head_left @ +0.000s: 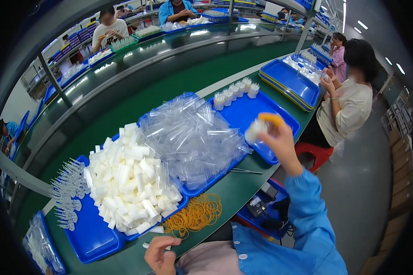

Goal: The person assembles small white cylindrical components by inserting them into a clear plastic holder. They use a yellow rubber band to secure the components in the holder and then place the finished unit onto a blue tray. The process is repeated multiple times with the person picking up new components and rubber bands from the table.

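Note:
My right hand [280, 140] is raised over the right part of a blue tray [236, 114], fingers closed on a small white foam cylinder [256, 132] in clear plastic, blurred by motion. An orange cover sits on one fingertip. Several similar white cylinders with clear tops [236, 91] stand at that tray's far edge. Low in the picture, my left hand [161, 255] hovers at the table edge, fingers loosely curled and thumb apart. Beside it shows a small white piece [146, 245]. Yellow rubber bands [195, 215] lie just beyond this hand.
White foam pieces [124, 183] are heaped next to clear plastic sleeves [188, 142] in blue trays. Clear stemmed parts [69, 192] stand at the left. Tweezers [246, 171] lie on the green table. A co-worker [346, 101] sits to the right beside stacked trays [291, 82].

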{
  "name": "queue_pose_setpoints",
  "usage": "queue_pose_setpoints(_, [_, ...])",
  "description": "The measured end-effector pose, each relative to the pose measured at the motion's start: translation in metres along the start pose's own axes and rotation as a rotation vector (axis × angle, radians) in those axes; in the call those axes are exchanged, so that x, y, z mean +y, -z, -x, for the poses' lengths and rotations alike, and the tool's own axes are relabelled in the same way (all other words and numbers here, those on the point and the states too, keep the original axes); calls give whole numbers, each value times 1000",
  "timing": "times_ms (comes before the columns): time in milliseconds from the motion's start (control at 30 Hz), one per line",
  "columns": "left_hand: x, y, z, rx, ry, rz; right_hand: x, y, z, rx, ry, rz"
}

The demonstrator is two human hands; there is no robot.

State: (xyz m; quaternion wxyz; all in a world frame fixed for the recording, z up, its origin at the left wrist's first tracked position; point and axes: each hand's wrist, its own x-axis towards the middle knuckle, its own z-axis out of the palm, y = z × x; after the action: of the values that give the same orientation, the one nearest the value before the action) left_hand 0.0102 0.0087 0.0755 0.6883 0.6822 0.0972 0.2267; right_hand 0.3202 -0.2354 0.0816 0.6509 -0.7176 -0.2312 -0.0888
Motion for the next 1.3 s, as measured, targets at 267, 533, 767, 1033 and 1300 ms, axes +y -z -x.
queue_pose_setpoints(267, [6, 24, 13, 214, 87, -40, 119, 32, -127, 207, 86, 842])
queue_pose_setpoints(533, [9, 33, 5, 284, 87, -112, 149, 21, -152, 237, 60, 842])
queue_pose_setpoints(767, [2, 24, -11, 192, 56, -132, 135, 21, -151, 250, 34, 1005])
queue_pose_setpoints(1033, [-1, 24, -14, 190, 57, -93, 130, 26, -146, 228, 43, 1046])
queue_pose_setpoints(1300, [12, 22, -13, 208, 16, -142, 128, 36, -165, 271, 41, 937])
